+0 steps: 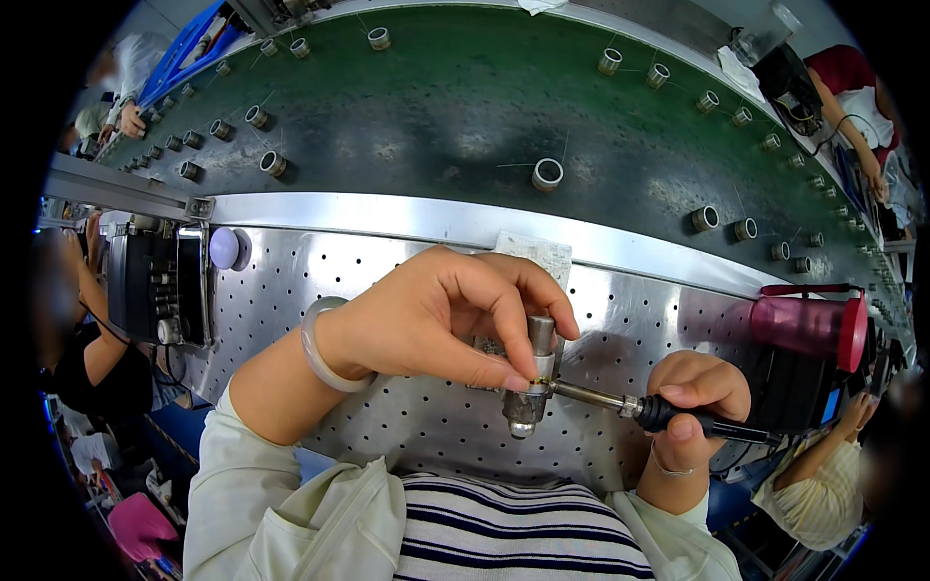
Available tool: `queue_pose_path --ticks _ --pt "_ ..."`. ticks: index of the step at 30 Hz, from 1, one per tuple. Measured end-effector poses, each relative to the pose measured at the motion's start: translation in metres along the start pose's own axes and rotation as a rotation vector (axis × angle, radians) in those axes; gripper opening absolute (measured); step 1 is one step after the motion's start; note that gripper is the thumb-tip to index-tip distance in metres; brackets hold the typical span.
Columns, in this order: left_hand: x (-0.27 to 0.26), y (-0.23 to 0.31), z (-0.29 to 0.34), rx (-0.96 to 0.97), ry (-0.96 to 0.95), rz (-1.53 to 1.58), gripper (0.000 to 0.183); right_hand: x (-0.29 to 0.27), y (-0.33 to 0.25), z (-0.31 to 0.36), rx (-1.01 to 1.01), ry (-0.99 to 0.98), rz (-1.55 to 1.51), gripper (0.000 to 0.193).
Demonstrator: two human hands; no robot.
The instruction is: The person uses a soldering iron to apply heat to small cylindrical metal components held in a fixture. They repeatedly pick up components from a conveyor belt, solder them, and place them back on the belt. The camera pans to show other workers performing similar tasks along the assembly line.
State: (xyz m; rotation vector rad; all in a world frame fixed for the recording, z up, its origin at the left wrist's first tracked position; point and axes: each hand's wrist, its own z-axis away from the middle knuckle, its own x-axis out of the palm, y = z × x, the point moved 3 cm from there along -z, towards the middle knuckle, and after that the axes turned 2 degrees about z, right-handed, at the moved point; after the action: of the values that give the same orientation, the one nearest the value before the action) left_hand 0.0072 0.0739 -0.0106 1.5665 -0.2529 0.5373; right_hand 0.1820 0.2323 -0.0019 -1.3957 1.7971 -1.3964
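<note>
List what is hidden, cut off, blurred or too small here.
In the head view:
Bare left hand: whether fingertips pinch anything, too small.
Black-handled tool with slim metal shaft: tip too small to tell whether it touches the silver-grey metal cylinder.
Pale rectangular sheet: partly covered by the left hand.
Pale cloth left sleeve: cut off by the lower edge.

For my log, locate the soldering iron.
In the head view, the soldering iron is right of centre in the right hand, pointing at the metal piece in the left hand.

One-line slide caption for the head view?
Left hand on a metal part, right hand holding a soldering iron, tip at the part, above a perforated bench.
</note>
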Motion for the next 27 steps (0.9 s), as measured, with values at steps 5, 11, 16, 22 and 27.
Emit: queue_pose_path --ticks 5,11,16,22,27 --pt "-0.0019 -0.0015 -0.0003 0.002 -0.013 -0.001 0.018 -0.0005 0.0004 0.0003 0.008 0.006 -0.009 0.023" --pt "-0.0016 -0.0013 0.0000 -0.020 -0.010 -0.001 0.018 -0.0014 0.0014 0.0011 0.011 -0.008 -0.001 0.025" --pt "-0.0020 -0.0017 -0.0003 -0.025 -0.011 0.000 0.018 -0.0019 0.0017 0.0009 0.019 -0.015 -0.004 0.024" --pt "-0.0031 -0.0010 -0.0011 -0.001 -0.056 0.006 0.021 -0.0019 0.0015 0.0000 -0.003 -0.020 0.037 0.021" --pt "-0.0003 0.0027 -0.0018 -0.191 0.003 0.148 0.043 -0.0011 -0.0009 -0.0025 -0.047 -0.047 0.098 0.020"
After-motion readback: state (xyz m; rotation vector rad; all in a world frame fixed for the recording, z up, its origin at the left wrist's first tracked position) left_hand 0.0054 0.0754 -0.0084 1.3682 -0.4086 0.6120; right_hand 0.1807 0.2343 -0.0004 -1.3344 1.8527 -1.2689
